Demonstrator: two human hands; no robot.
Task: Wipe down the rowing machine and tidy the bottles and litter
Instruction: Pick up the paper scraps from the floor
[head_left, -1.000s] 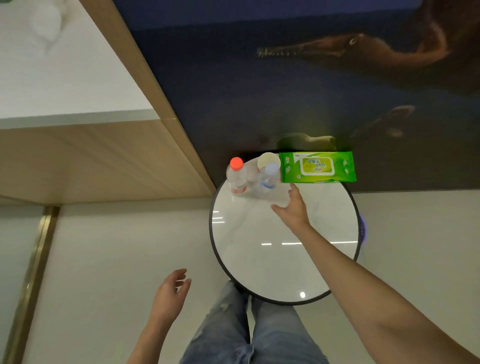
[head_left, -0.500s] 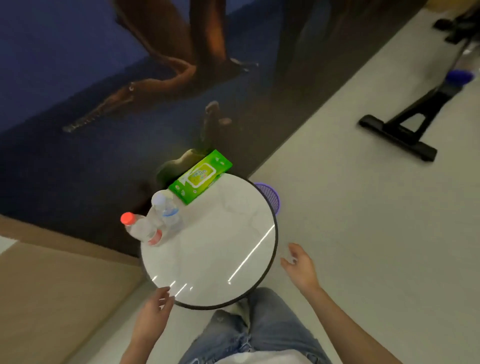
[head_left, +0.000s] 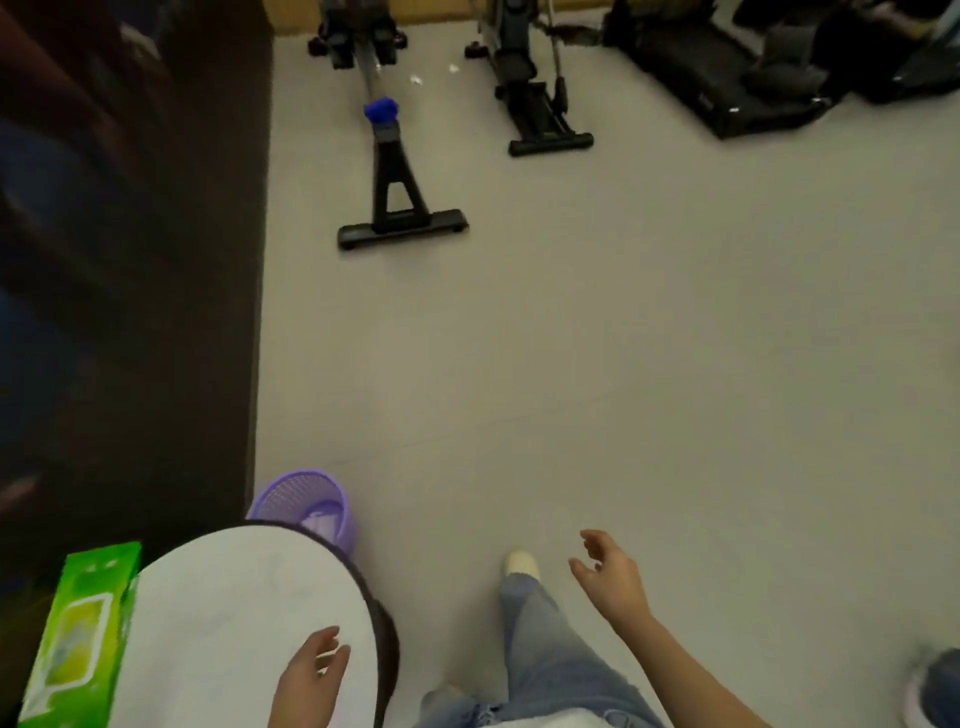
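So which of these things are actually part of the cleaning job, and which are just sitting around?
Part of the job: rowing machine; green wipes pack; white litter scraps; purple basket.

Just there: round table; second exercise machine; black equipment at top right.

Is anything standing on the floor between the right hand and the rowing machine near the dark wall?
Nothing visible does. Only bare floor lies between the right hand and the rowing machine. The purple basket and the round table stand off to the left of that path.
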